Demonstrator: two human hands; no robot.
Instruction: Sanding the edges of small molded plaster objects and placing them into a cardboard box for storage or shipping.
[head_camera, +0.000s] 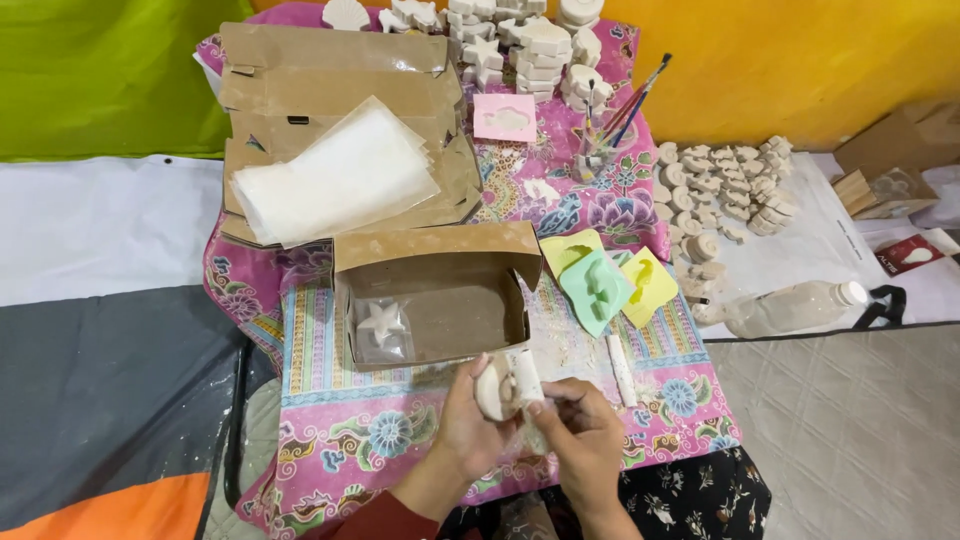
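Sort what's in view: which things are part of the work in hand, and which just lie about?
In hand:
- left hand holding a round plaster piece
- right hand pressing a small white roll to it
- open cardboard box with a bagged star cast

Lying about:
- clear bags
- coloured moulds
- brushes
- plastic bottle

Bright, even light falls from above; shadows are soft, darkest inside the open box (440, 300) just beyond the hands. Focus is sharp, with edges bending slightly from wide-angle distortion.
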